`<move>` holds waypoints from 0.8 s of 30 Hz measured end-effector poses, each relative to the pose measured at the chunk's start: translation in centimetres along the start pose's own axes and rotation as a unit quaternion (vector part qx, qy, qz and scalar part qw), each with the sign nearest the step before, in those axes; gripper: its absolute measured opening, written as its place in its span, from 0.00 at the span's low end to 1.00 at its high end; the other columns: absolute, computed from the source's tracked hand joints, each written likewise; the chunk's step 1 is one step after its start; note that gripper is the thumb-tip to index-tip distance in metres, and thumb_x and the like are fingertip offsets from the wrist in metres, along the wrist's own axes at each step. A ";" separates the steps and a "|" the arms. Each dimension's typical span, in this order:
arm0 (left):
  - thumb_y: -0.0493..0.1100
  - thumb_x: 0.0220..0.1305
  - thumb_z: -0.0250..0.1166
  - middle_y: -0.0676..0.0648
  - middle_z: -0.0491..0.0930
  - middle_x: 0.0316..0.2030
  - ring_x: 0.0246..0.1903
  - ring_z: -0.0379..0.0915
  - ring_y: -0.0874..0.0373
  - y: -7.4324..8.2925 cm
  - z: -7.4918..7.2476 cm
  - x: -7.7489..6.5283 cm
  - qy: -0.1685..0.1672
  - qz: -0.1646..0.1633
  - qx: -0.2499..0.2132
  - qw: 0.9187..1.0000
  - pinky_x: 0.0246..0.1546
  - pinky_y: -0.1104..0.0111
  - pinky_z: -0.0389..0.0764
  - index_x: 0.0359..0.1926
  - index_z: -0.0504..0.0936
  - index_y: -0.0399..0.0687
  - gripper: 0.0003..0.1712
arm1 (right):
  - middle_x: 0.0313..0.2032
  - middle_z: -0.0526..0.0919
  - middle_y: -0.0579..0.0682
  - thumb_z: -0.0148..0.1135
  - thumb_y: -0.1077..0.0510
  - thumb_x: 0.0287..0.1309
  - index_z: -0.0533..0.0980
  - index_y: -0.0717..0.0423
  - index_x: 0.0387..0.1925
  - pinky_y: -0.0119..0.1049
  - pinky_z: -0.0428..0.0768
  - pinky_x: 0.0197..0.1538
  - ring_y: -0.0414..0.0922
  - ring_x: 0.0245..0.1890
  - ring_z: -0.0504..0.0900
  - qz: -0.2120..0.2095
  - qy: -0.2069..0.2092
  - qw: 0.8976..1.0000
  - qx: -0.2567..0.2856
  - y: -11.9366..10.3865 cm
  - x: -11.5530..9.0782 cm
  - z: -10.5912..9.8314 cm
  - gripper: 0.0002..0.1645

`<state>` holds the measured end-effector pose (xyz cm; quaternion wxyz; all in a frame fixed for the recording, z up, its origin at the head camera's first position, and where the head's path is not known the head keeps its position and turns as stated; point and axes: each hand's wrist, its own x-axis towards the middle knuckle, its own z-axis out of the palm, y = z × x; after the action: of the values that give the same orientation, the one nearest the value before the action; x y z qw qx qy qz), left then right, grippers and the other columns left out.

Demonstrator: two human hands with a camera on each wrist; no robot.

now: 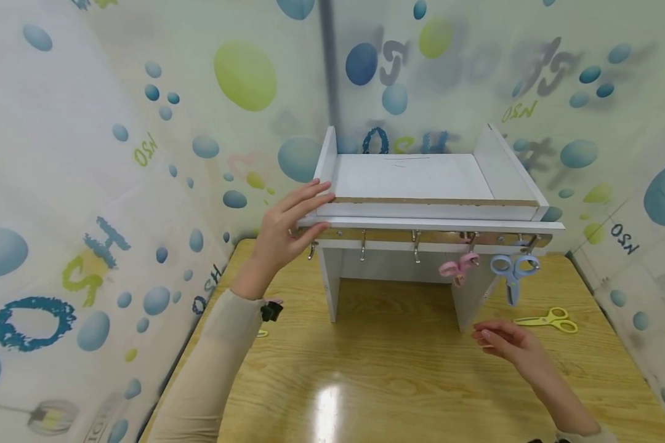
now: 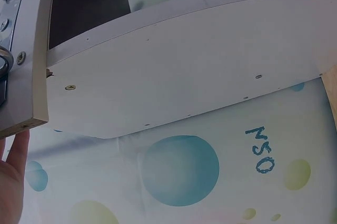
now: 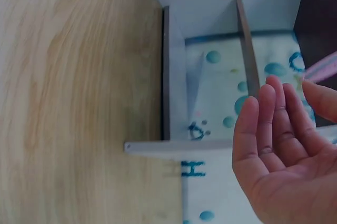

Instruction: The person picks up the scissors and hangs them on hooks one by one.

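You are holding the shelf (image 1: pixel 410 211) in your left grip (image 1: pixel 279 232), right grip (image 1: pixel 512 347) loose and empty, with pink scissors (image 1: pixel 460 266) and blue scissors (image 1: pixel 513 274) hanging, yellow scissors (image 1: pixel 543 320) lying unhung.

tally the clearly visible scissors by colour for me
Pink scissors: 1
Blue scissors: 1
Yellow scissors: 1
Total: 3
Not counted: a pink bit and a yellow bit by the left sleeve, too hidden to identify.
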<state>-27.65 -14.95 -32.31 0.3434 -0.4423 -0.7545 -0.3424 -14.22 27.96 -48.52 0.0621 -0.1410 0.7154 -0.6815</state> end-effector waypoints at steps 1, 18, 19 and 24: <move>0.40 0.61 0.72 0.40 0.78 0.62 0.68 0.69 0.45 0.0 0.0 0.0 -0.002 0.000 0.000 1.000 0.71 0.60 0.70 0.60 0.81 0.42 0.26 | 0.42 0.88 0.36 0.48 0.68 0.73 0.82 0.49 0.49 0.26 0.86 0.44 0.30 0.43 0.85 0.009 0.002 1.000 -0.001 0.2 -0.1 -0.3 0.19; 0.34 0.55 0.74 0.41 0.78 0.62 0.68 0.69 0.45 0.0 0.0 0.0 0.001 -0.004 0.005 1.000 0.71 0.59 0.70 0.60 0.81 0.42 0.30 | 0.40 0.87 0.31 0.49 0.60 0.76 0.83 0.31 0.42 0.25 0.85 0.43 0.28 0.41 0.85 0.131 0.074 0.988 0.040 4.2 -2.0 -6.1 0.21; 0.34 0.55 0.74 0.41 0.78 0.62 0.68 0.69 0.45 0.0 0.0 0.0 0.002 -0.004 0.005 1.000 0.71 0.59 0.70 0.60 0.81 0.42 0.30 | 0.39 0.87 0.30 0.48 0.60 0.76 0.83 0.30 0.42 0.24 0.85 0.42 0.28 0.40 0.85 0.140 0.080 0.986 0.042 4.5 -2.1 -6.5 0.21; 0.34 0.55 0.74 0.41 0.79 0.62 0.67 0.70 0.44 0.1 0.0 0.0 -0.001 -0.005 0.004 1.000 0.71 0.59 0.70 0.60 0.81 0.42 0.29 | 0.38 0.88 0.32 0.47 0.60 0.76 0.84 0.32 0.37 0.25 0.85 0.43 0.29 0.40 0.86 0.169 0.099 0.974 0.112 5.9 -2.8 -8.5 0.23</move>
<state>-27.53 -14.86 -32.24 0.3428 -0.4370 -0.7584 -0.3409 -14.63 37.08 -54.08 0.1203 0.0579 0.6507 -0.7475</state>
